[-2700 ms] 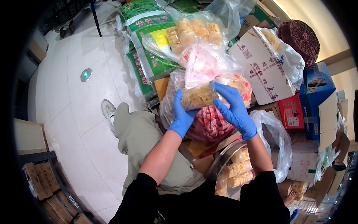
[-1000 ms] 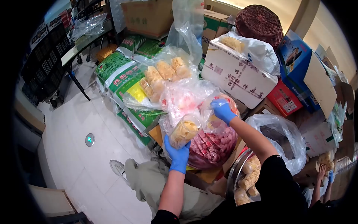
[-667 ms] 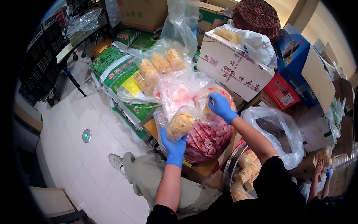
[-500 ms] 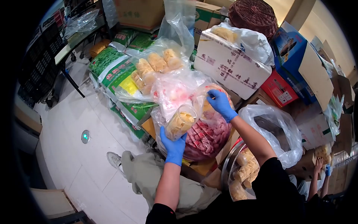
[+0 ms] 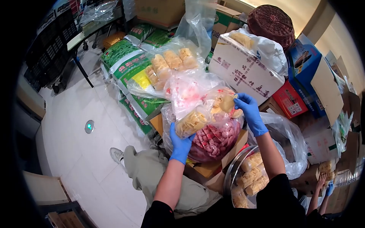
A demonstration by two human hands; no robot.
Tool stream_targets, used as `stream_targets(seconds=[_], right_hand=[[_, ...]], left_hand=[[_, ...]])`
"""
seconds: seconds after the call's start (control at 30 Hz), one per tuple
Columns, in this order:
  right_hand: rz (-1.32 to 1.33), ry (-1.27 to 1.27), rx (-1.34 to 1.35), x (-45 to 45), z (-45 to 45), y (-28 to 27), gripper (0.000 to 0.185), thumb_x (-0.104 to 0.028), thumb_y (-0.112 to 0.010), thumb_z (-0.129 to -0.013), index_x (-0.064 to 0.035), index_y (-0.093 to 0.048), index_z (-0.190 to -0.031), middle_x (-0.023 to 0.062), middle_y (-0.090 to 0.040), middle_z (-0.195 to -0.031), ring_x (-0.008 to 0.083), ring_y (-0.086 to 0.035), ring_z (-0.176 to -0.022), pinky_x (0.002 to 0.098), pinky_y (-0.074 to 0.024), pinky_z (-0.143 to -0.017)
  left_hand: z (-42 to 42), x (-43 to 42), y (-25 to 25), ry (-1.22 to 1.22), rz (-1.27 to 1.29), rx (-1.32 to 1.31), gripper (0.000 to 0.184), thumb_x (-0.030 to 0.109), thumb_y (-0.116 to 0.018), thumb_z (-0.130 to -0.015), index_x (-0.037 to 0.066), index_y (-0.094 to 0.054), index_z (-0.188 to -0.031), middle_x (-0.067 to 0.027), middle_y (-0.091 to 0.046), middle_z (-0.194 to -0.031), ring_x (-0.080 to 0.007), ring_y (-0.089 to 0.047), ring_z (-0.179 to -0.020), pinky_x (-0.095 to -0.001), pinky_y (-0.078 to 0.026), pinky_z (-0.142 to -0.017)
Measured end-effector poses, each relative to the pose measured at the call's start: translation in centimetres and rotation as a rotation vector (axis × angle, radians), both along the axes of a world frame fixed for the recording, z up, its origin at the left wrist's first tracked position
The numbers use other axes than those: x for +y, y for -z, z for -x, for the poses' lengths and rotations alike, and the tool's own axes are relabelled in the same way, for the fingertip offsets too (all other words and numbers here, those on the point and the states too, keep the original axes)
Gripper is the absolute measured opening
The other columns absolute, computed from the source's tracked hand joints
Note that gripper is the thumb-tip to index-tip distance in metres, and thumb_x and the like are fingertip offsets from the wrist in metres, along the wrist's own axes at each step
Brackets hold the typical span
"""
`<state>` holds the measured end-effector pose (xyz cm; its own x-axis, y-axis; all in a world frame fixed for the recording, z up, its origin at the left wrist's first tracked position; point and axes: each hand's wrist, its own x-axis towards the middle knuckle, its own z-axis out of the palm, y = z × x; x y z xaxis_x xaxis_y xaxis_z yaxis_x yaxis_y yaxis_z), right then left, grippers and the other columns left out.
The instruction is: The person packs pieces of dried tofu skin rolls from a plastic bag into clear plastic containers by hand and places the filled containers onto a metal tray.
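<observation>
A clear plastic tub packed with thin yellow slices lies tilted in my left hand, whose gloved fingers wrap its base. Its open mouth points up and right. My right hand, also in a blue glove, pinches a thin yellow slice just right of the tub's mouth. Below that hand, more yellow slices show in a clear bag. Under both hands bulges a bag of reddish-pink pieces, standing in a cardboard box.
Filled packs lie on green sacks. A round metal bowl at my right holds several more filled packs. A white printed box and a wicker basket stand behind. A co-worker's hands work at lower right.
My right hand has gone from closed fingertips above the bag to pinching a yellow slice farther right. The tub in my left hand has tipped more to the right. The view has shifted slightly.
</observation>
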<state>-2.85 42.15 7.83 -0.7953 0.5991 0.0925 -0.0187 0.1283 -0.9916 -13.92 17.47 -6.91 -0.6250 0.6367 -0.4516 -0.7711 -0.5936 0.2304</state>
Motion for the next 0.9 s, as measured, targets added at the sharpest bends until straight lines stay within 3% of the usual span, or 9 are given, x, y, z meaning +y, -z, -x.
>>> stream_targets(seconds=[0.2,0.3,0.4,0.47,0.53,0.67,0.73,0.87,0.9], right_hand=[[0.08,-0.153,0.026,-3.9,1.4,-1.6,0.02,-0.014,-0.072,-0.088,-0.0011,-0.066,-0.102,0.0021,-0.066,-0.089,0.0098,-0.061,-0.076,0.0237,-0.049,-0.07],[0.324,-0.152,-0.034,-4.2,2.1,-0.8,0.025,-0.014,-0.069,-0.089,-0.0037,-0.064,-0.112,0.0037,-0.067,-0.1,0.0121,-0.064,-0.081,0.0255,-0.053,-0.074],[0.45,-0.153,0.044,-4.3,2.4,-0.6,0.025,-0.014,-0.068,-0.091,-0.0044,-0.064,-0.114,0.0034,-0.067,-0.099,0.0113,-0.064,-0.082,0.0257,-0.0536,-0.074],[0.439,-0.165,0.022,-4.2,2.4,-0.5,0.027,-0.013,-0.068,-0.091,-0.0043,-0.064,-0.115,0.0028,-0.066,-0.103,0.0119,-0.064,-0.088,0.0279,-0.055,-0.076],[0.327,-0.196,-0.059,-4.3,2.3,-0.3,0.028,-0.015,-0.066,-0.092,-0.0044,-0.064,-0.117,0.0024,-0.066,-0.098,0.0091,-0.061,-0.08,0.0249,-0.0525,-0.073],[0.227,-0.23,-0.131,-5.2,2.6,-0.7,0.03,-0.015,-0.067,-0.092,-0.0034,-0.064,-0.119,0.0009,-0.065,-0.096,0.007,-0.059,-0.08,0.0233,-0.0508,-0.073],[0.025,-0.29,-0.205,-5.5,2.6,-1.4,0.033,-0.015,-0.069,-0.091,-0.0032,-0.063,-0.122,-0.0008,-0.065,-0.096,0.0053,-0.058,-0.083,0.0221,-0.0494,-0.075],[0.059,-0.285,-0.145,-6.5,3.1,-1.5,0.034,-0.015,-0.071,-0.09,-0.0027,-0.064,-0.122,-0.0018,-0.064,-0.095,0.0042,-0.056,-0.083,0.0211,-0.0482,-0.074],[-0.04,-0.275,-0.175,-6.5,3.2,-1.3,0.032,-0.012,-0.071,-0.09,-0.0021,-0.065,-0.121,-0.0012,-0.066,-0.098,0.0057,-0.058,-0.088,0.0225,-0.0486,-0.08]], left_hand=[[-0.4,0.9,-0.9,0.049,0.006,0.016,0.069,0.063,-0.044,-0.092,0.011,-0.051,-0.139,-0.0095,-0.056,-0.136,-0.03,-0.057,-0.119,-0.0473,-0.052,-0.093],[-0.5,1.5,-0.7,0.057,-0.047,0.01,0.07,0.062,-0.042,-0.093,0.011,-0.05,-0.14,-0.0106,-0.055,-0.138,-0.0308,-0.056,-0.122,-0.0484,-0.05,-0.097],[-0.4,1.8,-0.1,0.056,-0.087,-0.007,0.069,0.061,-0.043,-0.093,0.011,-0.049,-0.14,-0.0114,-0.055,-0.138,-0.0313,-0.056,-0.123,-0.0484,-0.05,-0.097],[-0.5,1.5,0.1,0.063,-0.089,-0.021,0.068,0.061,-0.044,-0.093,0.012,-0.049,-0.139,-0.0116,-0.055,-0.137,-0.0315,-0.056,-0.122,-0.0481,-0.051,-0.095],[-0.4,1.5,-0.1,0.078,-0.084,0.035,0.068,0.062,-0.042,-0.093,0.012,-0.049,-0.139,-0.0114,-0.056,-0.136,-0.0312,-0.057,-0.121,-0.048,-0.051,-0.095],[-0.4,1.3,-0.5,0.091,-0.071,-0.003,0.068,0.062,-0.042,-0.093,0.012,-0.049,-0.139,-0.0116,-0.057,-0.134,-0.0313,-0.058,-0.12,-0.0486,-0.052,-0.094],[-0.4,1.2,-0.4,0.109,-0.062,-0.005,0.068,0.063,-0.041,-0.093,0.013,-0.049,-0.139,-0.0113,-0.057,-0.134,-0.0317,-0.059,-0.119,-0.0492,-0.054,-0.091],[-0.3,1.2,-0.4,0.109,-0.063,-0.027,0.067,0.061,-0.041,-0.094,0.012,-0.049,-0.139,-0.0113,-0.057,-0.135,-0.031,-0.058,-0.119,-0.0464,-0.053,-0.094],[-0.3,1.3,-0.4,0.113,-0.057,-0.026,0.068,0.062,-0.041,-0.093,0.013,-0.049,-0.139,-0.0107,-0.057,-0.134,-0.0317,-0.058,-0.119,-0.048,-0.053,-0.093]])
